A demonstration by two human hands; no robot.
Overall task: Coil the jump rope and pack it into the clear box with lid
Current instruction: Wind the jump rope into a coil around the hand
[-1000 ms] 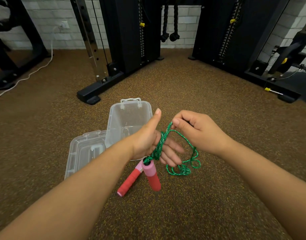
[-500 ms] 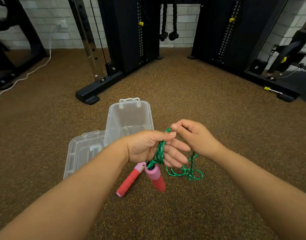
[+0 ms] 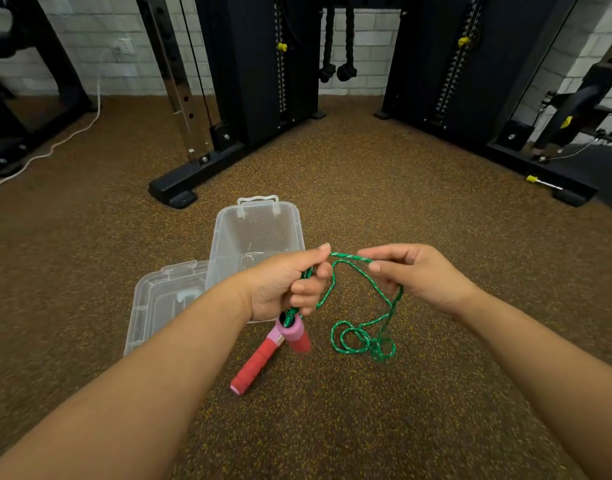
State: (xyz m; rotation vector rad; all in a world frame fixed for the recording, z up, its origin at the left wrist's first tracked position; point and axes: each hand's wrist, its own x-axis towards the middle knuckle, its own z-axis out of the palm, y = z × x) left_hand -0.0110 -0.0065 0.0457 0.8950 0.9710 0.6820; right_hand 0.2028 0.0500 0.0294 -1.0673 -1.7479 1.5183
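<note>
Speckled brown floor [image 3: 366, 188], white brick wall [image 3: 89, 46], black racks [image 3: 263, 81]; left hand [image 3: 283, 289], right hand [image 3: 422, 275] pinch green rope [image 3: 353, 337].

Green jump rope [image 3: 361, 303] between both hands

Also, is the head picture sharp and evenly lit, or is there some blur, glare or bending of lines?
Head view: light is soft and even, with faint shadows on the floor; the green rope and both hands are sharp; the pink handle hanging below the left hand is slightly smeared; the wide lens bows the machine frames outward; weak glare on the clear box.
</note>
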